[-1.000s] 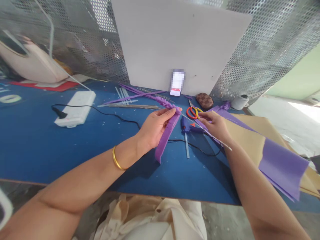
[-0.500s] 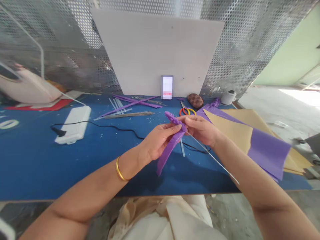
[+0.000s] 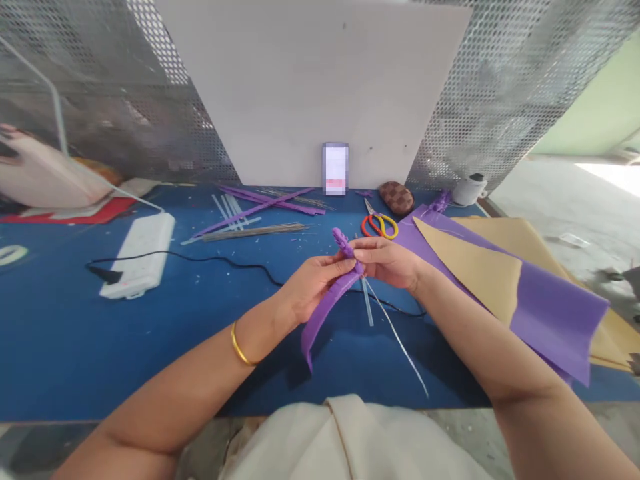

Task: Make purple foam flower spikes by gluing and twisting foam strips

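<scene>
1. left hand: grip pinched on the purple strip; the strip's loose end hangs toward the blue worktop.
2. right hand: grip pinched on the thin wire, fingertips touching the left's.
3. wound tip sticks up above the fingers.
4. scissors just behind the hands; purple sheet to the right; power strip well apart, to the left.

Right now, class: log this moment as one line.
left hand: holds purple strip | right hand: grips wire at strip's coiled tip | scissors: behind hands
</scene>
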Tool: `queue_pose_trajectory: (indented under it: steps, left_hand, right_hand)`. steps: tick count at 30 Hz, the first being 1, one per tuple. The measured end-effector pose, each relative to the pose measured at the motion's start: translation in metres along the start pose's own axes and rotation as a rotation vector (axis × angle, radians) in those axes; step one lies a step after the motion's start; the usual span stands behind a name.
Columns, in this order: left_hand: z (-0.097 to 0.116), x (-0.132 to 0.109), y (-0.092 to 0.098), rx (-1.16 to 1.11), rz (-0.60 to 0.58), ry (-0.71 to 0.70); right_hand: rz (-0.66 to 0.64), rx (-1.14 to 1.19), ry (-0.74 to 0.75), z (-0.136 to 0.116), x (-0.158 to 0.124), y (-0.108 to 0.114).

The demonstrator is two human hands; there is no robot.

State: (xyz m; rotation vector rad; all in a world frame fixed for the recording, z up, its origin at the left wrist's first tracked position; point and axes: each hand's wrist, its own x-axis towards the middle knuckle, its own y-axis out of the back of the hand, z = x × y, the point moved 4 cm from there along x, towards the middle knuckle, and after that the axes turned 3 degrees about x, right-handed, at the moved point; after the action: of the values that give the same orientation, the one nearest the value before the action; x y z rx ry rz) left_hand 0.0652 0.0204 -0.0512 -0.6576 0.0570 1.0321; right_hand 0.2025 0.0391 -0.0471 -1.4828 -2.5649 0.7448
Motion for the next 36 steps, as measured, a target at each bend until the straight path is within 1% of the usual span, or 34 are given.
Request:
queue_pose_trajectory:
  steps: [3,7,10,13,16,19,22,24,27,33,36]
  left_hand:
    - [-0.008,0.003,0.009,0.096,0.007,0.002]
    - [-0.008,0.002,0.014,0.139,0.016,-0.006]
    - [-0.003,0.0,0.013,0.184,0.008,-0.002]
    - [0.001,-0.003,0.01,0.204,-0.05,-0.03]
    - [-0.001,-0.004,0.009,0.179,-0.102,0.005]
    - [-0.004,-0.005,0.01,0.177,-0.081,0.032]
    - [-0.003,-0.008,0.008,0.162,-0.057,-0.009]
    - [-0.002,-0.011,0.005,0.171,-0.068,-0.02]
    - [-0.001,-0.014,0.002,0.194,-0.081,-0.006]
    - [-0.005,-0.013,0.004,0.194,-0.077,-0.003]
    - [-0.007,-0.01,0.006,0.208,-0.078,-0.005]
  right_hand:
    - [-0.012,-0.025,-0.043,0.007,0.0,0.003]
    - [0.005,-0.068,-0.029,0.009,0.002,0.006]
    - [-0.01,-0.097,-0.005,0.007,0.003,0.005]
    - [-0.05,-0.144,0.01,0.003,0.003,0.004]
    - [-0.088,-0.211,0.034,-0.002,0.0,0.002]
    - [-0.122,-0.252,0.061,-0.008,-0.004,0.001]
    - [-0.093,-0.265,0.088,-0.01,-0.005,0.0]
    - [-0.087,-0.242,0.115,-0.011,-0.005,-0.001]
    - [-0.126,-0.185,0.159,-0.01,-0.005,-0.004]
    - [-0.184,-0.179,0.135,-0.008,-0.006,-0.005]
    - [-0.202,-0.185,0.147,-0.008,-0.006,-0.005]
